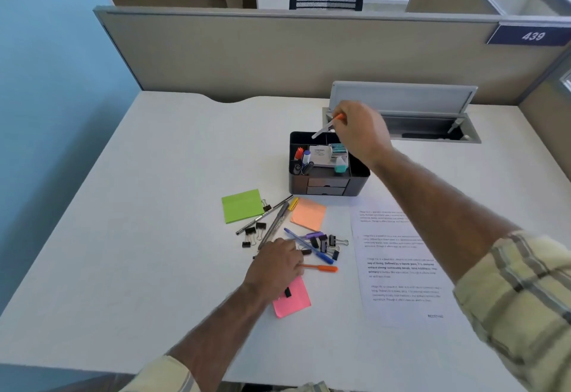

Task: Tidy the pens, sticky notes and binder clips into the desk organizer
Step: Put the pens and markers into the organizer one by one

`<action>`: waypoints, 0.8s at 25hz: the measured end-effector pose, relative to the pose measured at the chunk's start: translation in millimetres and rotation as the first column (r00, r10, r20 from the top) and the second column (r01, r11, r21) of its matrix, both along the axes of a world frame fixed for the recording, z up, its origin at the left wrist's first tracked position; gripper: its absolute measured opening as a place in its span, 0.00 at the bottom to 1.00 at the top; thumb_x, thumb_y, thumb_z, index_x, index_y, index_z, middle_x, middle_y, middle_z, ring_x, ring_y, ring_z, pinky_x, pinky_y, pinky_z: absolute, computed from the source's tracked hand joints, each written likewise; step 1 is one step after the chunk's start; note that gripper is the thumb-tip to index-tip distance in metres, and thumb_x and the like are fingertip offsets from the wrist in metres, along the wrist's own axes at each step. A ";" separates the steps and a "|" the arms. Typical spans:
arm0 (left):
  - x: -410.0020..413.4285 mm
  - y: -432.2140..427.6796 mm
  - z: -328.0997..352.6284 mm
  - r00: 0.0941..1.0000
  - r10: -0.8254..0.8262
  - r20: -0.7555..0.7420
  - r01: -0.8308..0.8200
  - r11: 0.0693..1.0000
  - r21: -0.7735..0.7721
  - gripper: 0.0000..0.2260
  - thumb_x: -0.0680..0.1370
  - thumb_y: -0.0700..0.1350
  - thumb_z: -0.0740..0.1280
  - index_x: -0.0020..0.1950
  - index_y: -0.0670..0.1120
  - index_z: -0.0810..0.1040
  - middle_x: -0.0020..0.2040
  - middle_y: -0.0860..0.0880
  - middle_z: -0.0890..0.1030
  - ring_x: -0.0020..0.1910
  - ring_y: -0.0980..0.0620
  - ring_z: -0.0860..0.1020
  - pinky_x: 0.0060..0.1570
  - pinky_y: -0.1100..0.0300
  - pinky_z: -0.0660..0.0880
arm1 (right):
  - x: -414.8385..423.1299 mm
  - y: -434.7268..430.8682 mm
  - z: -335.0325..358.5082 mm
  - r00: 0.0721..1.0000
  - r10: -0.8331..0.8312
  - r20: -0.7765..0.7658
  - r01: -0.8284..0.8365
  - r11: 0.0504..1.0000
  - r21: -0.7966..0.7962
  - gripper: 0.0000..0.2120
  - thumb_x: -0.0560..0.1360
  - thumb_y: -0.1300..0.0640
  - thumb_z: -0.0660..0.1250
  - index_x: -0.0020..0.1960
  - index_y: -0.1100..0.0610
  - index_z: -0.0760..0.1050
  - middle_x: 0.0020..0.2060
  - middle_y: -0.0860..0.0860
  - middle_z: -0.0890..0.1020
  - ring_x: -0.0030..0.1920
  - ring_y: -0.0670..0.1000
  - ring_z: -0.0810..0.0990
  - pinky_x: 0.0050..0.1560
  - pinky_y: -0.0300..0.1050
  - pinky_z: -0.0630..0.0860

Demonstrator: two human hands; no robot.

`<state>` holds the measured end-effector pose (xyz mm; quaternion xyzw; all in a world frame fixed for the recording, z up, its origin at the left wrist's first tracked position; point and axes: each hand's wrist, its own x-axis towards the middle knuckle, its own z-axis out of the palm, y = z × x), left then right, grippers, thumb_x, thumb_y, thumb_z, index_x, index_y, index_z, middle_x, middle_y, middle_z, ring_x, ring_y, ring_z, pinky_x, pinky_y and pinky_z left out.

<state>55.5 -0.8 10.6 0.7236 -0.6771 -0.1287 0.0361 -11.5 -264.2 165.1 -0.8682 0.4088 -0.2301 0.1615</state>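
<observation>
The black desk organizer (358, 172) stands mid-desk with small items in its compartments. Above its back compartment my right hand (360, 135) pinches a white pen with an orange end (324, 128), tip pointing down into the organizer. My left hand (276, 263) rests on the desk with its fingers curled over the end of an orange pen (321, 267). Around it lie a blue pen (309, 246), grey pens (273, 221), several black binder clips (251, 232), and green (242, 206), orange (309, 214) and pink (293, 300) sticky pads.
A printed sheet of paper (401, 262) lies right of the clutter. Behind the organizer an open cable hatch (432, 127) is set into the desk. A grey partition (278, 51) bounds the desk's far edge.
</observation>
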 end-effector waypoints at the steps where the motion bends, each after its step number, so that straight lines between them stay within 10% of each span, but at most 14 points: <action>1: -1.9 -1.1 -2.8 1.000 -0.007 0.021 0.007 1.000 -0.006 0.11 0.82 0.54 0.61 0.59 0.52 0.79 0.55 0.53 0.77 0.57 0.50 0.74 0.58 0.52 0.71 | 8.2 -5.7 -9.4 0.998 0.005 -0.057 -0.006 1.000 -0.020 0.09 0.81 0.61 0.63 0.55 0.57 0.81 0.48 0.52 0.83 0.43 0.49 0.79 0.41 0.42 0.74; 9: -1.6 -5.5 -7.3 0.998 -0.024 0.057 0.028 0.998 -0.058 0.08 0.82 0.48 0.60 0.54 0.49 0.79 0.53 0.51 0.77 0.54 0.49 0.74 0.57 0.53 0.71 | 26.7 -15.5 -46.7 0.974 0.013 -0.227 -0.003 0.999 0.043 0.12 0.79 0.65 0.62 0.58 0.56 0.80 0.52 0.53 0.83 0.48 0.53 0.81 0.47 0.49 0.80; 16: 20.8 -6.8 15.8 0.871 0.193 -0.451 -0.315 0.926 -0.211 0.03 0.76 0.47 0.72 0.45 0.49 0.81 0.42 0.58 0.76 0.44 0.58 0.73 0.43 0.65 0.70 | -17.9 23.0 -12.0 0.997 0.026 0.072 -0.040 0.977 0.209 0.09 0.81 0.60 0.65 0.57 0.56 0.82 0.50 0.48 0.83 0.47 0.43 0.80 0.47 0.36 0.76; 20: 35.8 -26.8 38.5 0.705 0.234 -0.669 -0.503 0.831 -0.240 0.04 0.74 0.41 0.74 0.43 0.48 0.80 0.41 0.54 0.80 0.40 0.56 0.76 0.41 0.70 0.71 | -44.0 63.1 -9.2 0.957 0.289 -0.011 -0.243 0.823 0.513 0.08 0.76 0.53 0.74 0.55 0.51 0.82 0.47 0.43 0.83 0.46 0.41 0.81 0.45 0.38 0.77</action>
